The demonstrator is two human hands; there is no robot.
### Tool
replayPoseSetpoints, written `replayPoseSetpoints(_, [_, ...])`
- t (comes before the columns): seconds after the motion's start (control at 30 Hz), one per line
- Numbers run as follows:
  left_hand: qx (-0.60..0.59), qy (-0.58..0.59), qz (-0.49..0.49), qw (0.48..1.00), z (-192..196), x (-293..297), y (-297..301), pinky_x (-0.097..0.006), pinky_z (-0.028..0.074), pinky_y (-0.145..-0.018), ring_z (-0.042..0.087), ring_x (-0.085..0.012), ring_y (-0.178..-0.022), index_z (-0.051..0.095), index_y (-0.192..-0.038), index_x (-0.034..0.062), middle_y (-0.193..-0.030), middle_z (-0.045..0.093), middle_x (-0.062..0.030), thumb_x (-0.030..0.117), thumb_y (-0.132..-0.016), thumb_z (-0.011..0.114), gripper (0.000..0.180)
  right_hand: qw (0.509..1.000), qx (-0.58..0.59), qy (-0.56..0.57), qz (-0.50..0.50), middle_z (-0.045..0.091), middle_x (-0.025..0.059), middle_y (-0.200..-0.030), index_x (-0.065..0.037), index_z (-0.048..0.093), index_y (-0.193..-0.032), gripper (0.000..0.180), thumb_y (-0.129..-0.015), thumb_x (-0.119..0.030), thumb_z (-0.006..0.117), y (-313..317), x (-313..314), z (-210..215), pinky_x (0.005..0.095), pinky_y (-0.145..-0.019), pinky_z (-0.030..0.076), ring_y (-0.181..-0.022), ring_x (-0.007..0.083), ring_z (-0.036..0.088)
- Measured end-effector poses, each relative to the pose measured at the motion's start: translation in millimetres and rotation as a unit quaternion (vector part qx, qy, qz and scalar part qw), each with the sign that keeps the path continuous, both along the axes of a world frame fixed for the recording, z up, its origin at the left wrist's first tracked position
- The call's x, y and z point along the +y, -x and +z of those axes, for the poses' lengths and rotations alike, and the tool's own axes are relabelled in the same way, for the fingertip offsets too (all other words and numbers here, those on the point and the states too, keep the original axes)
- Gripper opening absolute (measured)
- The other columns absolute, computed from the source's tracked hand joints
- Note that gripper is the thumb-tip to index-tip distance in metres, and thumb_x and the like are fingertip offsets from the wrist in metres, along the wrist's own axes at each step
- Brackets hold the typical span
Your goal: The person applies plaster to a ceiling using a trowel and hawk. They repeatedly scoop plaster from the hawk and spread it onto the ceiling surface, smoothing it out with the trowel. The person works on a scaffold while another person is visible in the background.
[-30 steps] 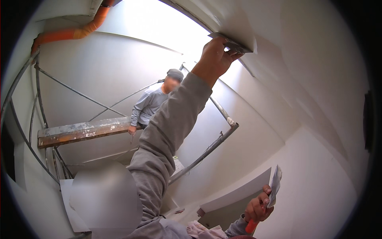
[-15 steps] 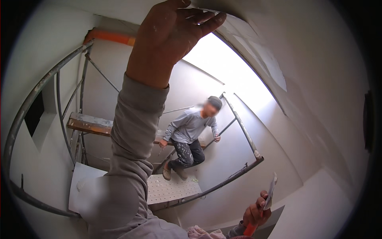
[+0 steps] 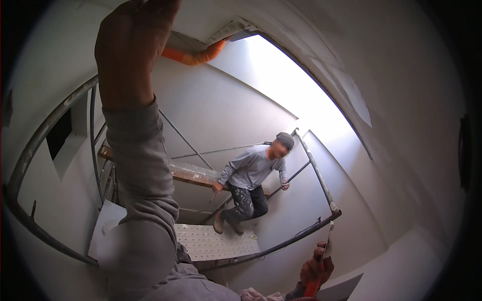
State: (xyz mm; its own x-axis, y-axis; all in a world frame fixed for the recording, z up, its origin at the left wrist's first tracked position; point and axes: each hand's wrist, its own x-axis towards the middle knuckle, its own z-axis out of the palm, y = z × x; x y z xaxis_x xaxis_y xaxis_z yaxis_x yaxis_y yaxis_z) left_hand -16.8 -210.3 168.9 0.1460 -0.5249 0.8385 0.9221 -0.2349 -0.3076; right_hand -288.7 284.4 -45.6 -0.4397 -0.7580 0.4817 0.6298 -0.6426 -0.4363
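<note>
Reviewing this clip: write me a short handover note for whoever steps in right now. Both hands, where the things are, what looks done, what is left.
Left hand: raised overhead, pressed up at the white ceiling; whether it holds anything cannot be told.
Right hand: low, gripping a putty knife with a red handle, blade pointing up, touching no surface.
Around: scaffold frame and its perforated deck below; a co-worker sits on a wooden plank across the frame; an orange pipe runs near the ceiling.
Done: walls and ceiling look largely coated white.
Left: a patch on the right wall still shows.
</note>
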Motion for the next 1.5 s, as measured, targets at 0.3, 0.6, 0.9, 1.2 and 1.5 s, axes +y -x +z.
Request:
replayPoseSetpoints(0.3, [-0.179, 0.2, 0.391, 0.88, -200, 193, 187, -0.044, 0.05, -0.1, 0.059, -0.0341, -0.121, 0.054, -0.144, -0.0002, -0.143, 0.057, -0.0182, 0.004, -0.091, 0.059, 0.053, 0.983, -0.14, -0.025, 0.119, 0.064, 0.0245, -0.114, 0.008, 0.035, -0.134, 0.044, -0.098, -0.015, 0.046, -25, -27, -35, 0.0214, -0.035, 0.048, -0.05, 0.0113, 0.063])
replayPoseSetpoints(0.6, [-0.317, 0.498, 0.334, 0.734, -258, 211, 255, -0.04, 0.05, -0.099, 0.059, -0.0316, -0.119, 0.052, -0.142, 0.0026, -0.143, 0.054, -0.0169, 0.001, -0.089, 0.061, 0.055, 0.978, -0.05, -0.142, -0.145, 0.066, 0.0198, -0.092, 0.006, 0.047, -0.13, 0.041, -0.101, -0.023, 0.046, -29, 27, -22, 0.0256, -0.032, 0.038, -0.041, 0.0119, 0.047])
replayPoseSetpoints(0.9, [-0.641, 0.036, -0.409, 0.648, -246, 235, 255, -0.035, 0.06, -0.079, 0.072, -0.0234, -0.093, 0.058, -0.12, -0.0023, -0.11, 0.071, -0.0125, 0.01, -0.101, 0.05, 0.024, 0.706, 0.206, -0.345, -0.583, 0.062, 0.0096, -0.084, 0.0, 0.05, -0.129, 0.032, -0.099, -0.008, 0.054, 8, -16, -10, 0.0255, -0.052, 0.048, -0.062, 0.0116, 0.057])
replayPoseSetpoints(1.2, [-0.646, 0.012, -0.548, 0.531, -242, 255, 269, -0.031, 0.061, -0.078, 0.071, -0.0267, -0.102, 0.052, -0.127, -0.0092, -0.119, 0.067, -0.0204, 0.011, -0.103, 0.047, 0.031, 0.645, 0.229, -0.382, -0.621, 0.065, 0.0079, -0.084, 0.002, 0.055, -0.124, 0.027, -0.098, -0.002, 0.054, -6, 5, -13, 0.0265, -0.058, 0.05, -0.065, 0.0113, 0.059])
replayPoseSetpoints(1.5, [-0.566, 0.08, -0.708, 0.414, -265, 285, 283, -0.03, 0.062, -0.077, 0.067, -0.0296, -0.107, 0.048, -0.128, -0.0144, -0.12, 0.064, -0.0218, 0.012, -0.102, 0.046, 0.037, 0.436, 0.484, -0.352, -0.672, 0.066, 0.013, -0.102, 0.002, 0.054, -0.131, 0.044, -0.087, 0.004, 0.055, 8, 9, -22, 0.0334, -0.08, 0.053, -0.087, 0.0198, 0.064])
